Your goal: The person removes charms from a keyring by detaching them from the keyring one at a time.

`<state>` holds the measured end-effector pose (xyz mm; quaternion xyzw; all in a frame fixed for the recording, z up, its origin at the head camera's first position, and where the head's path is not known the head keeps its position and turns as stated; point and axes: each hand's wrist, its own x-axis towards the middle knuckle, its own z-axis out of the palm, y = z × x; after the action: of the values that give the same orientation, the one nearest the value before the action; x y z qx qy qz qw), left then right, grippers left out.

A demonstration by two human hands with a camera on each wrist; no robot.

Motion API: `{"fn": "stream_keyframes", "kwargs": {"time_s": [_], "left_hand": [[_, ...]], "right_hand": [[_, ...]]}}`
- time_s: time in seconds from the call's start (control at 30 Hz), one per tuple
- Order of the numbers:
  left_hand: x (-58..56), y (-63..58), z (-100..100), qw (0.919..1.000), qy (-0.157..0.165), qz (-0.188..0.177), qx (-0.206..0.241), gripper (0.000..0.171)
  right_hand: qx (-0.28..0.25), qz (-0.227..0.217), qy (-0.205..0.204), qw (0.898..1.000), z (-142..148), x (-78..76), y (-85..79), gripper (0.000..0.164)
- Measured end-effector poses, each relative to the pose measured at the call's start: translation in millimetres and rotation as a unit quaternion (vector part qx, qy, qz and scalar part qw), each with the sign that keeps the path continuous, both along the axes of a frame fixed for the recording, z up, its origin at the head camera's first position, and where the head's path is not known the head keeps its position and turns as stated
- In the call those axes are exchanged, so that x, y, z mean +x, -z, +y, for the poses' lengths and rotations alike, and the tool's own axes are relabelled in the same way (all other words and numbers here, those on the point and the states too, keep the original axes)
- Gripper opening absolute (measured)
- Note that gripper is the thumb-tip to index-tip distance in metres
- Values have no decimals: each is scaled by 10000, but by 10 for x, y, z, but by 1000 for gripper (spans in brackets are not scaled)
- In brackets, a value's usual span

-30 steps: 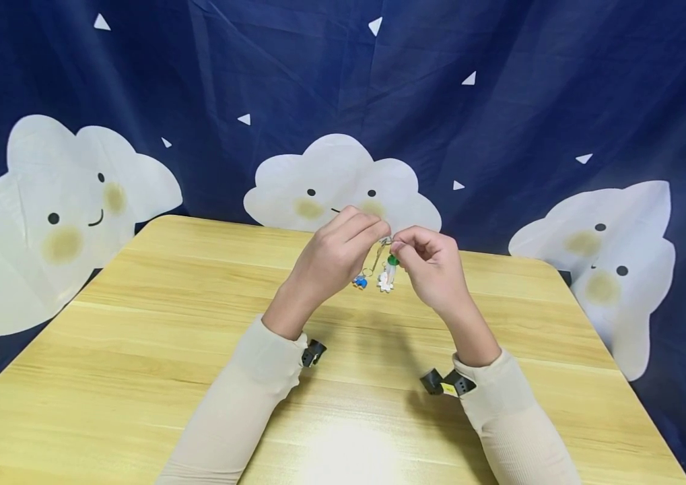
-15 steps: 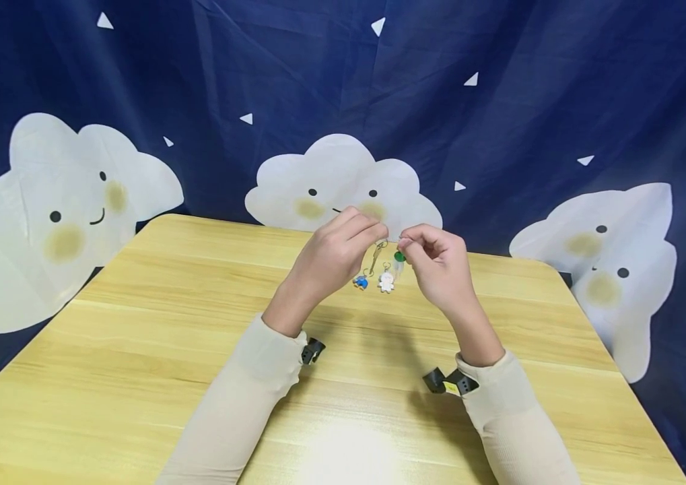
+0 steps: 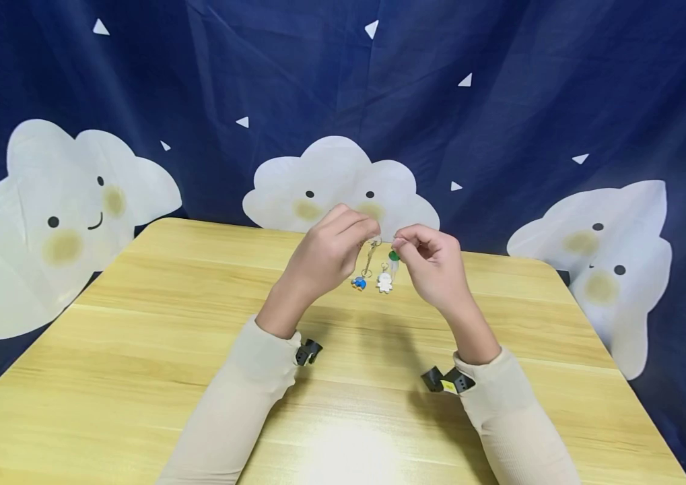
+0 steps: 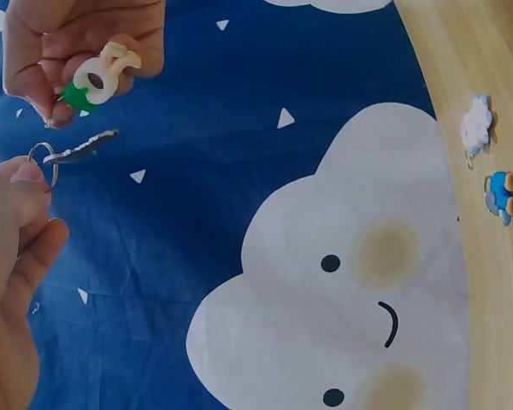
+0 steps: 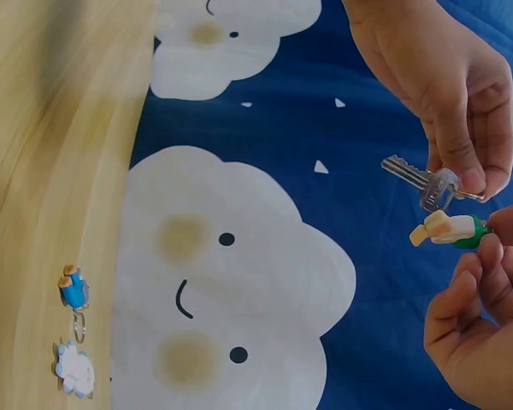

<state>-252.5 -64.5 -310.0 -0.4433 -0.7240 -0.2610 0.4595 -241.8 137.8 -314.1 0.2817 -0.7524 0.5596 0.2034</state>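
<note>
In the head view my left hand (image 3: 326, 252) is raised over the far part of the table. Between thumb and fingers it pinches a metal key ring (image 4: 56, 175), from which a silver key (image 5: 408, 174) hangs. Opposite it, my right hand (image 3: 436, 266) pinches the top of a small figure charm (image 5: 456, 229) by its thumb and fingertips. This charm has a green end, a white body and peach-coloured tips. A narrow gap separates the two hands. Below them, a blue figure charm (image 3: 359, 283) with a ring and a white figure charm (image 3: 384, 282) lie on the table.
The light wooden table (image 3: 197, 337) spreads beneath both arms. Behind its far edge hangs a dark blue curtain (image 3: 294, 67) with smiling white clouds (image 3: 336, 168) and small white triangles. Black wrist cameras (image 3: 309, 351) sit at the cuffs.
My hands, fingertips nearly together a second ago, have drawn a little apart. The green-topped charm first swung right with my right hand, then came slightly back; my left hand shifted slightly left.
</note>
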Motion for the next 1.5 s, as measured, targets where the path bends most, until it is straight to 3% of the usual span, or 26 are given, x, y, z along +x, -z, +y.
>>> {"fn": "stream_keyframes", "kwargs": {"time_s": [0.2,0.47,0.8,1.03,1.2,1.37,1.5], "left_hand": [[-6,1,-1,9990,-121,-428,-109,8],[-56,63,-33,9938,-225,-1021,-372,9],[-148,253,-267,9778,-493,-1886,-763,9],[-113,329,-396,9687,-549,-1986,-1386,5],[-103,399,-460,9535,-656,-2162,-1996,9],[-117,504,-540,9285,-795,-2611,-2516,21],[-150,605,-600,9094,-766,-3095,-2672,26]], "right_hand": [[317,19,41,9995,-23,-11,26,14],[1257,-243,-57,9918,-12,-44,56,12],[2292,-612,-542,9699,-27,-172,166,10],[2792,-798,-946,9522,20,-296,332,10],[3106,-712,-1100,9415,-7,-360,472,9],[3473,-727,-1328,9254,-104,-446,618,9],[3702,-813,-1459,9138,-204,-514,704,10]]}}
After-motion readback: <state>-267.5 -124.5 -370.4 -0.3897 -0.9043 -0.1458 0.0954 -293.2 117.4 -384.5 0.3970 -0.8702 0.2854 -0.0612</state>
